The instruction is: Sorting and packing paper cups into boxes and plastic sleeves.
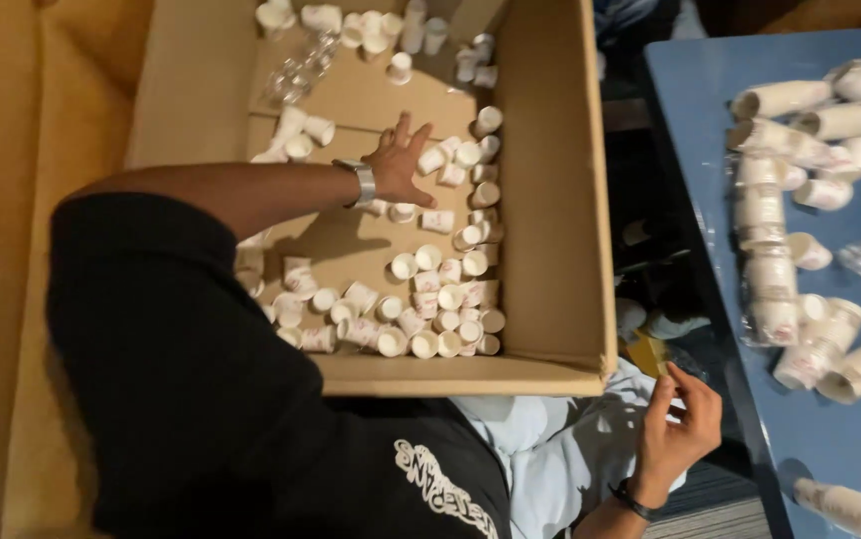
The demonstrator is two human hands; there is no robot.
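My left hand (401, 165) reaches into a large cardboard box (555, 200), fingers spread, palm down over the box floor. It holds nothing and hovers beside small white paper cups (440, 299) scattered loose inside. A metal watch sits on that wrist. My right hand (675, 424) rests low at the right, over light blue fabric on my lap, fingers slightly curled and apart, holding nothing. A dark band circles that wrist. My black sleeve covers the lower left of the box.
A blue table (820, 429) stands to the right, bearing stacks of white cups (780, 284) in clear plastic sleeves. Crumpled clear wrap (301, 70) lies at the far end of the box. A tan couch surface (11, 250) runs along the left.
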